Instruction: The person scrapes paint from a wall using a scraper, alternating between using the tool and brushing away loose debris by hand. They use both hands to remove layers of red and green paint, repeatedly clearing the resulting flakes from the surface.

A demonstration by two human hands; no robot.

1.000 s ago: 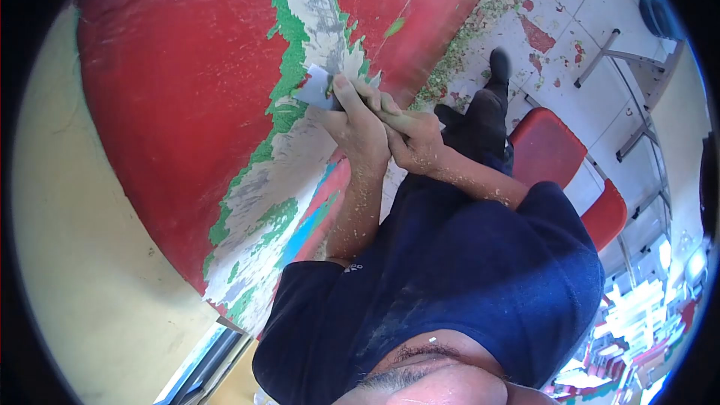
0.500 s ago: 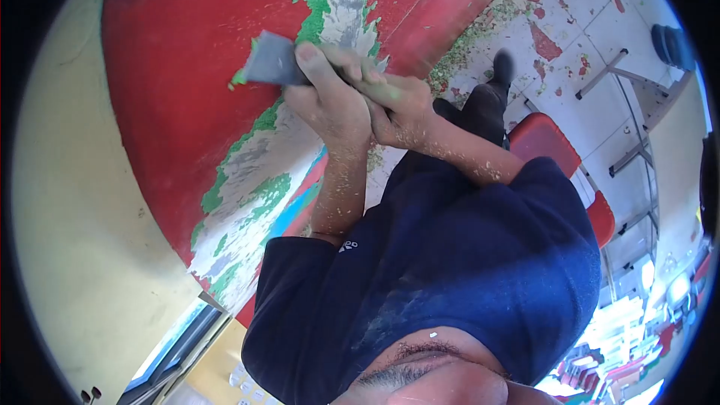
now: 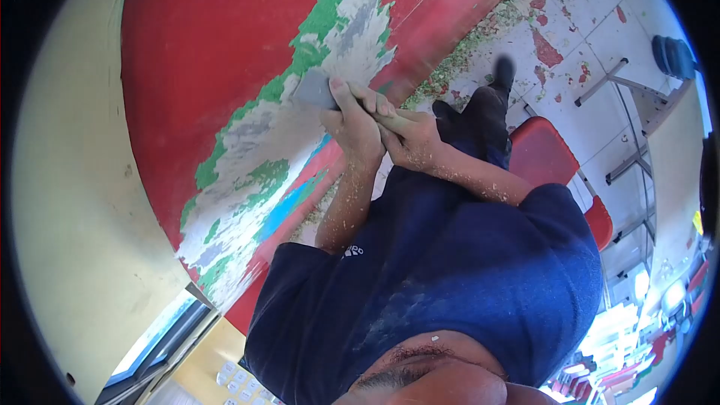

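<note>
A scraper [image 3: 311, 90] with a wide grey blade lies over the pale bare strip [image 3: 251, 139] of a red-painted wall [image 3: 206, 45]. My left hand [image 3: 354, 127] is closed round the scraper, its thumb pressed along the tool near the blade. Against it, my right hand [image 3: 415, 137] is closed too, fingers wrapped over the same tool, so the handle is mostly hidden. Ragged green paint [image 3: 307, 49] borders the strip, with a blue patch [image 3: 281, 214] lower down. Pale flakes cling to both forearms.
Paint chips [image 3: 546, 46] litter the tiled floor [image 3: 592, 37] along the wall's base. A red chair [image 3: 541, 151] stands to the right, close by my legs. Behind it are metal table legs [image 3: 630, 82] and a dark blue container [image 3: 671, 58]. A cream surface [image 3: 71, 180] borders the red on the left.
The scraper, held in both hands, has moved from the red paint rightward and down onto the pale strip. Green scraps seen at its blade edge earlier no longer show.
</note>
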